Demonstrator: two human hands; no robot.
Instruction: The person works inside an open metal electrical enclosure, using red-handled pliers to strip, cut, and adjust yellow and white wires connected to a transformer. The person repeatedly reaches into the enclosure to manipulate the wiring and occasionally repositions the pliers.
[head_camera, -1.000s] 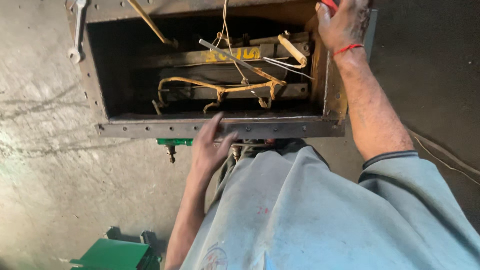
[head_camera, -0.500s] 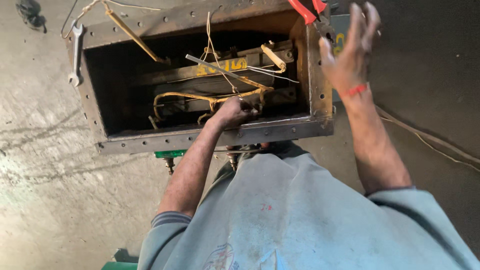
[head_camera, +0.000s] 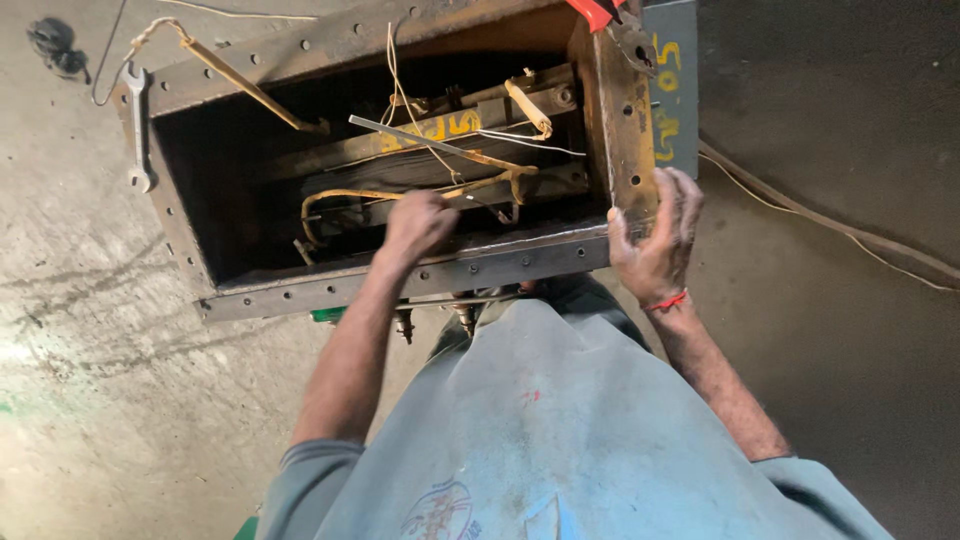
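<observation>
A rusty open metal box (head_camera: 430, 275) with a bolted flange rim stands on the concrete floor. Inside lie dark metal bars, tan insulated leads (head_camera: 345, 197) and thin wires. My left hand (head_camera: 418, 222) reaches into the box and closes around the tan lead near the front wall. My right hand (head_camera: 655, 240) grips the box's right front corner, fingers wrapped over the rim. A red thread circles my right wrist. Red-handled pliers (head_camera: 600, 12) rest on the box's far right corner.
A spanner (head_camera: 138, 130) lies on the floor left of the box. A cable (head_camera: 820, 225) runs across the floor on the right. A grey panel (head_camera: 670, 80) leans against the box's right side. A small green part (head_camera: 328, 314) sits under the front rim.
My left hand moved from the front rim into the box onto the tan lead. My right hand came down from the pliers at the far corner to the front right corner.
</observation>
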